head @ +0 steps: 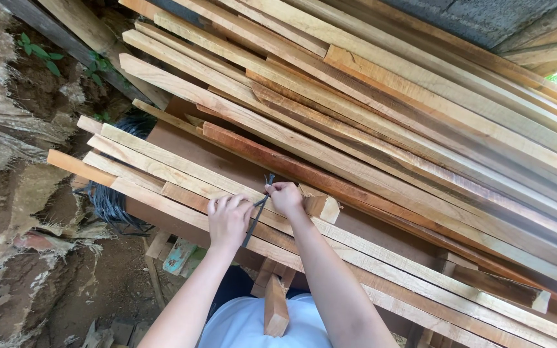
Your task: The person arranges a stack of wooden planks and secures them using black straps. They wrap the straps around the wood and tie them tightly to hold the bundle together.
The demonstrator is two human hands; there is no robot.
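At the centre of the frame both hands work a dark strap (257,212) laid across a bundle of wooden slats (162,169). The left hand (228,219) is closed, pressing the strap's lower part against the wood; the right hand (286,197) pinches its upper end. It seems wise to keep the strap taut and square across the slats, fingers away from the edges.

Your left hand (228,219) sits at lower centre, fingers curled knuckles-up; your right hand (286,198) just beside it pinches closed, both forearms bare.
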